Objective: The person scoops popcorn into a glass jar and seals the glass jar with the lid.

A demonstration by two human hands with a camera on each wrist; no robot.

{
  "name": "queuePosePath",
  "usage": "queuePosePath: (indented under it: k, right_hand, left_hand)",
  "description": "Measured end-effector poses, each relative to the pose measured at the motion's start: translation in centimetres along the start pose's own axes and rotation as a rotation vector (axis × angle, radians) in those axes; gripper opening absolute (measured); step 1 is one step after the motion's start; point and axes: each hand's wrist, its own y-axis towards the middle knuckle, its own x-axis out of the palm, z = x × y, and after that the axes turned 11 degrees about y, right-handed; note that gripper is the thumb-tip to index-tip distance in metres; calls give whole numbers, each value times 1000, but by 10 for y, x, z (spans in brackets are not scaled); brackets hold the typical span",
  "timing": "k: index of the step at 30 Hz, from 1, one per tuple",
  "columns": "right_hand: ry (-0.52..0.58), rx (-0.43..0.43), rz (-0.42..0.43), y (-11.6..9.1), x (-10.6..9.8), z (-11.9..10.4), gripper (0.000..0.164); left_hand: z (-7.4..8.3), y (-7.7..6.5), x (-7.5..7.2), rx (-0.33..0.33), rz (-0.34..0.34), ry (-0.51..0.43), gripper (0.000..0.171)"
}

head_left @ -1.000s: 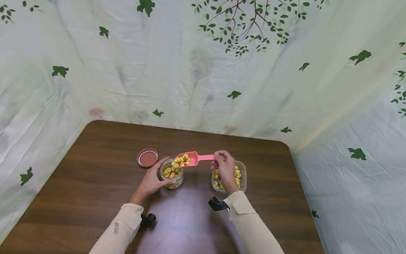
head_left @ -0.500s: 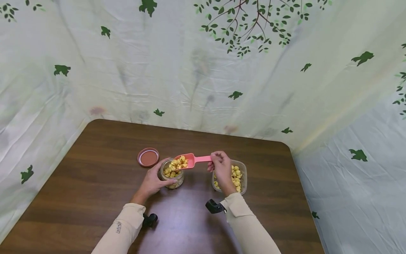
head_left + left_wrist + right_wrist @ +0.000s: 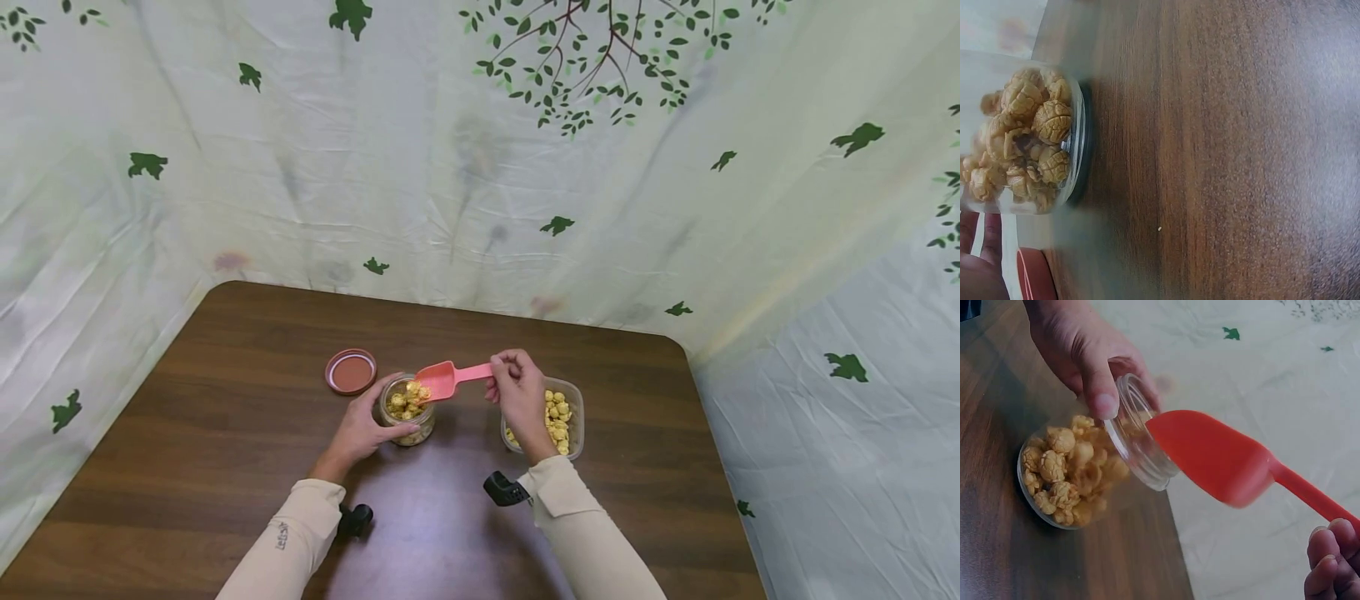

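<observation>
My left hand [image 3: 363, 430] grips a clear glass jar [image 3: 1127, 434] around its neck, thumb on the near side and fingers behind. Caramel popcorn [image 3: 1066, 469] fills the lower part of the jar, pressed against the glass in the left wrist view too. My right hand [image 3: 519, 393] pinches the handle of a pink-red scoop [image 3: 438, 381]. The scoop's tip is tilted down at the jar's mouth, with a few popcorn pieces [image 3: 418, 392] at its lip. In the right wrist view the scoop's underside shows, its front edge overlapping the jar's rim.
Under my right forearm and hand stands a clear plastic container [image 3: 576, 417] with more popcorn. A red-brown jar lid [image 3: 350, 372] lies upturned left of the jar. The brown wooden table [image 3: 247, 375] meets a leaf-printed cloth backdrop [image 3: 420, 167] behind.
The scoop has moved slightly left and tipped down at the jar. Most of its popcorn has slid off into the jar. My left hand keeps its grip in place.
</observation>
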Motion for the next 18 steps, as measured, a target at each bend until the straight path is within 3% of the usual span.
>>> queuePosePath:
  k: [12, 18]
  right_hand:
    - [-87, -131, -1, 3, -3, 24, 16]
    - [25, -60, 27, 5, -9, 32, 19]
  left_hand:
    - [-2, 1, 0, 9, 2, 18, 85]
    - [-1, 0, 0, 2, -4, 32, 87]
